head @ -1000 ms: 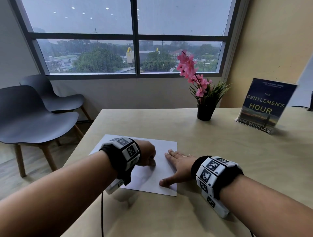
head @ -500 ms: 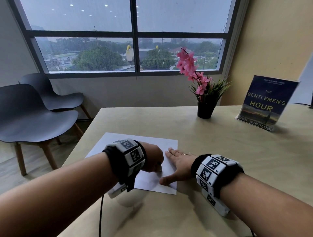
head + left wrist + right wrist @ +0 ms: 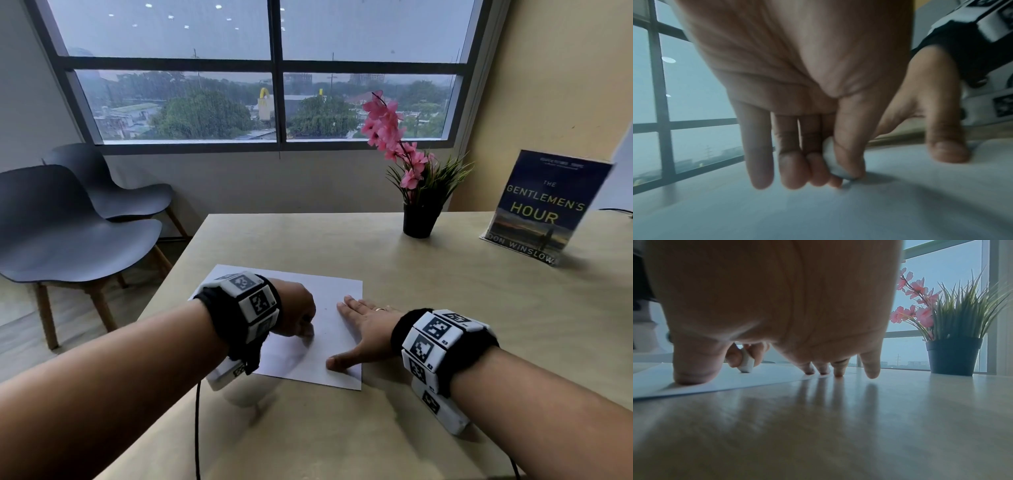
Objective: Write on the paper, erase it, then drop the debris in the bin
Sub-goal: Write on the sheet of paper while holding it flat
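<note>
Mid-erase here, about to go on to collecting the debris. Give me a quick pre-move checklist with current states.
1. Eraser held: ok, left hand pinches it, tip on the paper.
2. Paper pinned: ok, right hand lies flat on its right edge, thumb and some fingertips on the sheet.
3. Writing fully erased: cannot tell, only one small dark speck shows near the hands.
4. Debris gathered: cannot tell, crumbs too small to see.
5. Bin located: not ok, none in any view.
6. Potted plant and book away from the paper: ok.
</note>
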`<state>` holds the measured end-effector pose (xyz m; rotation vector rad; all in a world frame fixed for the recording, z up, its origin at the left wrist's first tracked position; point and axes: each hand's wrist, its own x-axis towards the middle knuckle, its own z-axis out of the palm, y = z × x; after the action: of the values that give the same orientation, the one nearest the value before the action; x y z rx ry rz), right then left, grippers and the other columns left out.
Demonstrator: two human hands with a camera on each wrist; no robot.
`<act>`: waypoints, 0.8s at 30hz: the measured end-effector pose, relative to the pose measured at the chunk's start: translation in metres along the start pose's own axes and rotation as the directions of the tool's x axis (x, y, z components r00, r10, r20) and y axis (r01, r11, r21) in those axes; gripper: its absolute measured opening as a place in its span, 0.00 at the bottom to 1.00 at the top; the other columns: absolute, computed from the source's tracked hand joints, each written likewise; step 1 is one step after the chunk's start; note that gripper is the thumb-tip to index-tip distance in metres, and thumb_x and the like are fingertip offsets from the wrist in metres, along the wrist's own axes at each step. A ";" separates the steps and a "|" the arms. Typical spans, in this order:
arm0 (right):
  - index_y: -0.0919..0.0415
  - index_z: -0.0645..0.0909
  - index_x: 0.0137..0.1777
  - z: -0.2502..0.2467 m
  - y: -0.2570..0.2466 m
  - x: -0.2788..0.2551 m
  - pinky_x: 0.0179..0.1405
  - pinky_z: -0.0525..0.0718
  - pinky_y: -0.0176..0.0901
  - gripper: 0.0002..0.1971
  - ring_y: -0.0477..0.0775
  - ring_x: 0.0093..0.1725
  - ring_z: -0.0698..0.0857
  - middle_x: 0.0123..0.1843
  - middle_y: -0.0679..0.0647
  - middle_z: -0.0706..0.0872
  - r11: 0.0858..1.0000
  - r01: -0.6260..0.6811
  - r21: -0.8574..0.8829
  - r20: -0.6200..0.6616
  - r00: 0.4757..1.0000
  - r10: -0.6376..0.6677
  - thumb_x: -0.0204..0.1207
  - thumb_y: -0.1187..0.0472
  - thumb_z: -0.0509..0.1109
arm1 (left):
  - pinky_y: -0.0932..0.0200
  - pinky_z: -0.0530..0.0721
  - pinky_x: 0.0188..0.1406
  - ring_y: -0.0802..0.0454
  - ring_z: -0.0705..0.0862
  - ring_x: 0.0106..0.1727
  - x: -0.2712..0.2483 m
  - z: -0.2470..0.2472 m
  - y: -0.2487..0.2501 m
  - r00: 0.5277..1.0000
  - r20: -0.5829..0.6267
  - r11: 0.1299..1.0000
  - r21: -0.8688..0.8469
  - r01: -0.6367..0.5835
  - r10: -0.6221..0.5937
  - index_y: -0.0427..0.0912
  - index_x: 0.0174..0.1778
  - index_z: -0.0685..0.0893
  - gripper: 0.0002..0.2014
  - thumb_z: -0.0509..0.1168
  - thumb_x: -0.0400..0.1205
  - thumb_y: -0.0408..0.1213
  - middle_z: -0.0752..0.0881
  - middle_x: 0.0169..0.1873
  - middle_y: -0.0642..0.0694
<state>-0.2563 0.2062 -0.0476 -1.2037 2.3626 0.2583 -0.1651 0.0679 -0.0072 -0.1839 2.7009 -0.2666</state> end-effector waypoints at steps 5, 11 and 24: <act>0.51 0.34 0.85 0.001 0.000 0.001 0.84 0.42 0.58 0.58 0.49 0.86 0.38 0.86 0.47 0.33 1.000 0.002 0.009 -0.005 1.000 -0.002 0.66 0.24 0.62 | 0.58 0.73 0.42 0.48 0.78 0.45 -0.005 0.005 0.004 0.999 0.040 1.000 0.005 -0.030 0.030 0.44 0.55 0.85 0.17 0.59 0.83 0.53 0.85 0.54 0.46; 0.51 0.34 0.85 0.000 0.000 0.000 0.84 0.44 0.57 0.58 0.49 0.86 0.38 0.86 0.46 0.33 1.000 -0.003 -0.001 -0.006 1.000 0.003 0.66 0.23 0.61 | 0.59 0.72 0.42 0.44 0.81 0.48 -0.008 0.010 -0.004 1.000 0.019 1.000 -0.009 -0.018 0.018 0.43 0.55 0.84 0.16 0.59 0.84 0.50 0.85 0.55 0.45; 0.52 0.35 0.85 0.000 0.001 0.000 0.84 0.42 0.56 0.58 0.49 0.86 0.40 0.87 0.48 0.36 1.000 0.010 0.012 -0.030 1.000 -0.009 0.66 0.24 0.62 | 0.56 0.77 0.44 0.44 0.83 0.50 -0.008 0.025 -0.012 0.999 0.025 0.999 -0.023 -0.033 0.033 0.47 0.46 0.83 0.14 0.59 0.83 0.53 0.85 0.51 0.48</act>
<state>-0.2568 0.2069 -0.0474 -1.2208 2.3797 0.2240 -0.1461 0.0537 -0.0234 -0.1482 2.6803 -0.2225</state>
